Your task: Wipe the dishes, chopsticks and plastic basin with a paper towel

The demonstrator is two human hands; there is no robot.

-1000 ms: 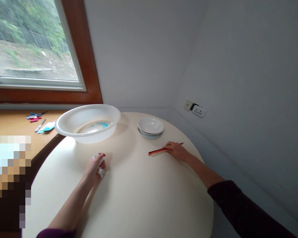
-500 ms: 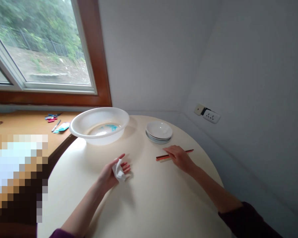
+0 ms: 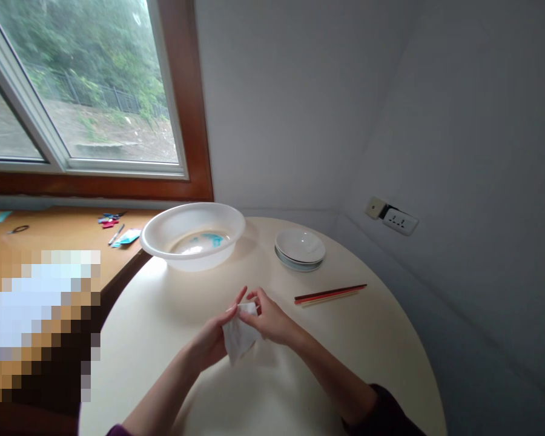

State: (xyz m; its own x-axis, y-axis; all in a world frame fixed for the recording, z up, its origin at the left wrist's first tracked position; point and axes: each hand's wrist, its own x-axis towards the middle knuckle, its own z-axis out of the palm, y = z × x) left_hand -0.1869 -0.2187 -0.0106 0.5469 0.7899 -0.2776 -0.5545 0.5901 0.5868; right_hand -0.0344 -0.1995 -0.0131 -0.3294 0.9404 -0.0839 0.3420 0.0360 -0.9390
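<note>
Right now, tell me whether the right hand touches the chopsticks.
Apart. The head view shows bare tabletop between the right hand, pinching the white tissue, and the chopsticks.

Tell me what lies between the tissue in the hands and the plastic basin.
Nothing: the head view shows only bare tabletop between the tissue and the basin.

Corner of a room. A round cream table [image 3: 327,363] is standing where a pale rear wall [image 3: 277,103] and a pale side wall [image 3: 481,109] are meeting. At upper left, a window [image 3: 72,91] in a brown wooden frame [image 3: 188,121] is letting in soft daylight and showing trees and a fence outside. A wooden ledge [image 3: 59,233] is running beneath it, just beside the table. A white socket [image 3: 399,221] is sitting low on the side wall.
</note>
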